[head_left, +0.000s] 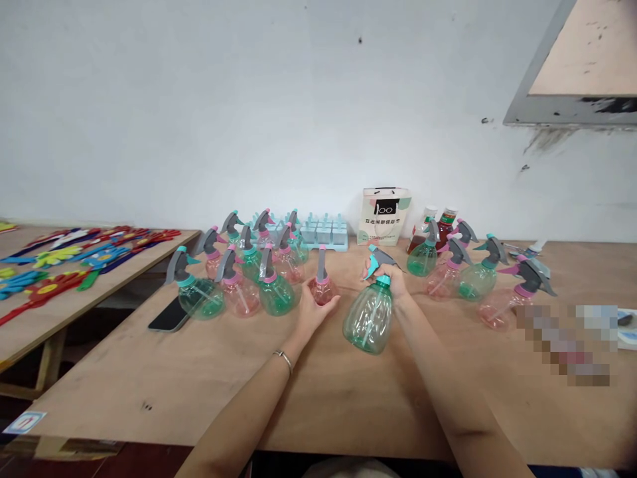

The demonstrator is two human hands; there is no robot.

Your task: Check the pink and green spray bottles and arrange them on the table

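My left hand (pixel 311 312) is cupped round the base of a small pink spray bottle (pixel 322 285) that stands on the wooden table (pixel 209 372). My right hand (pixel 395 282) grips the neck of a green spray bottle (pixel 369 317) with a teal and grey trigger head. That green bottle hangs tilted just above the table in front of me. Both hands are closed on their bottles.
Several pink and green spray bottles (pixel 239 279) cluster at the left, and several more (pixel 468 272) stand at the right. A black phone (pixel 169 315) lies by the left group. A pale blue tray (pixel 323 234), a paper bag (pixel 384 216) and two red-capped bottles (pixel 440 226) stand by the wall. Coloured flat toys (pixel 64 259) cover a side table.
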